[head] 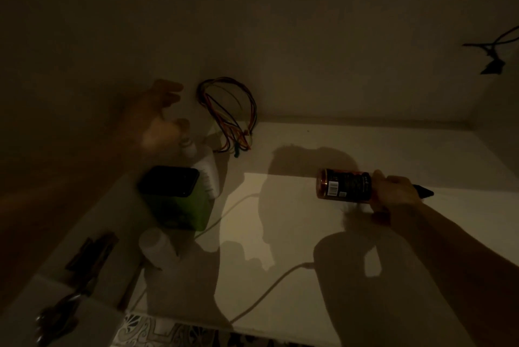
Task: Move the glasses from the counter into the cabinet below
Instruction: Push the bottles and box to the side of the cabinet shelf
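Deep inside the dim cabinet [365, 144]. Right hand [393, 195] wrapped around a dark labelled jar [344, 185], held sideways above the shelf floor. Farther back, left hand [157, 119] blurred, fingers spread, empty. Placing step, apparently; next: righting and setting down.
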Demonstrator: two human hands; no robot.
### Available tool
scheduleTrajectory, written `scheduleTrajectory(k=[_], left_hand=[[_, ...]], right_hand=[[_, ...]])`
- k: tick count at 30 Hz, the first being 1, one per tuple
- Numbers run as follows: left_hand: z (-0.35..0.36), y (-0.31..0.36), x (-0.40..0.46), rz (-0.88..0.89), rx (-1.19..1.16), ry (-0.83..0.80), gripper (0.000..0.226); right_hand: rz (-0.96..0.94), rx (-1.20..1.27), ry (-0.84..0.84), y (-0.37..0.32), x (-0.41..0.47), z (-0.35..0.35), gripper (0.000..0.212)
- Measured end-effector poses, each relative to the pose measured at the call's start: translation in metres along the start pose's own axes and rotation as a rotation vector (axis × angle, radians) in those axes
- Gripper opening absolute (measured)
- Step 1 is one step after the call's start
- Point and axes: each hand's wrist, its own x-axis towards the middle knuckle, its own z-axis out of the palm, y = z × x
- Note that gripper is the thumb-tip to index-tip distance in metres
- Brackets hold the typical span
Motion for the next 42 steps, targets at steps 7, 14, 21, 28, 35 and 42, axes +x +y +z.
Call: scheduleTrajectory(k=[7,14,21,28,35,42], left_hand=[[0.025,0.044,-0.026,0.491,0.328,0.096,0.040],[0.106,0.077,-0.048,0.405,0.313,-0.346,0.061],[0.166,0.074,-0.052,0.219,0.347,-0.466,0.089],[0.147,0.052,-0.031,0.168,0.192,-0.280,0.061],[0.113,0.024,0.021,-0.078,0.014,-0.154,0.038],[0.097,0.013,0.043,-0.155,0.229,-0.119,0.029]], right_hand=[[-0.105,0.076,0.050,0.006,0.007,0.004,0.046],[-0.680,-0.024,0.201,-0.026,-0.045,0.033,0.039],[-1.147,0.111,0.051,-0.051,-0.096,0.061,0.013],[-1.164,0.014,-0.034,-0.058,-0.109,0.063,0.021],[-1.050,-0.026,0.008,-0.029,-0.103,0.057,0.019],[-1.115,-0.053,0.066,-0.018,-0.100,0.044,0.013]])
